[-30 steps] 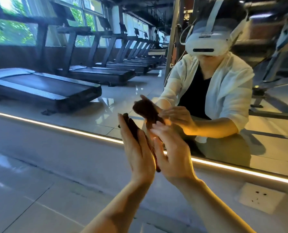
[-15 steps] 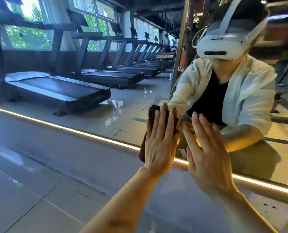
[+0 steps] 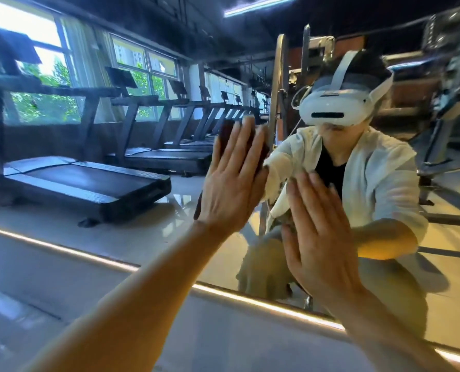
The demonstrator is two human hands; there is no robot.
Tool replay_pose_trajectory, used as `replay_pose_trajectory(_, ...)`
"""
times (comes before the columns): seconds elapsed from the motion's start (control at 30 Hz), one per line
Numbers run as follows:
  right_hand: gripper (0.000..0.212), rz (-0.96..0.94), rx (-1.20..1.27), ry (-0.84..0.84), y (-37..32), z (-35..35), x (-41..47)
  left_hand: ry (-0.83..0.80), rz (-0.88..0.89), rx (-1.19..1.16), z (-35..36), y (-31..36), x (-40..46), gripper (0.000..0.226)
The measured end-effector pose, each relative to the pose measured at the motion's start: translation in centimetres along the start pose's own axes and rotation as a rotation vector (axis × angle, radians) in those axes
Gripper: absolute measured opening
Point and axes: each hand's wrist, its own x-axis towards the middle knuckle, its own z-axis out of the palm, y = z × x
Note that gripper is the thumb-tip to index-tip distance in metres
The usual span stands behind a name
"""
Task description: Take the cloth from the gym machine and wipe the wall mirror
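So the left hand (image 3: pixel 230 181) is flat against the mirror (image 3: pixel 143 210), fingers straight and close together, pressing the cloth (image 3: pixel 255 150) onto the glass. The cloth is dark brownish and mostly hidden under the palm; you only see bits of it poking out past the fingertips on the right side and a dark sliver down by the wrist on the left. It sits a good way above the glowing strip (image 3: pixel 263 299) that runs along the mirror's bottom edge.

The right hand (image 3: pixel 320 237) is up beside it, lower and to the right, also flat with fingers straight and slightly spread. It holds nothing. Can't tell for sure if it's actually touching the glass or just hovering in front of it. The two hands are near each other but not touching.

In the reflection there's the person crouched low in a white shirt (image 3: pixel 379 178) over a black top, with a white headset (image 3: pixel 333 108) on. A row of treadmills (image 3: pixel 89 183) reflects on the left, under big windows (image 3: pixel 143 65) with green trees outside. The floor (image 3: pixel 35 304) below the mirror is pale glossy tile.
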Motion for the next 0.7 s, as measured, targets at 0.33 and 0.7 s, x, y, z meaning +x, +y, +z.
replay_pose_trajectory(0.33, 0.063, -0.105, -0.445, 0.026, 2.0, 0.5, 5.3, -0.091, 0.078, -0.009, 1.6, 0.6, -6.9, 0.053)
replay_pose_trajectory(0.7, 0.063, -0.174, -0.445, 0.003, 2.2, 0.1, 5.6, 0.163, -0.137, 0.042, -1.6, -0.1, 11.4, 0.055)
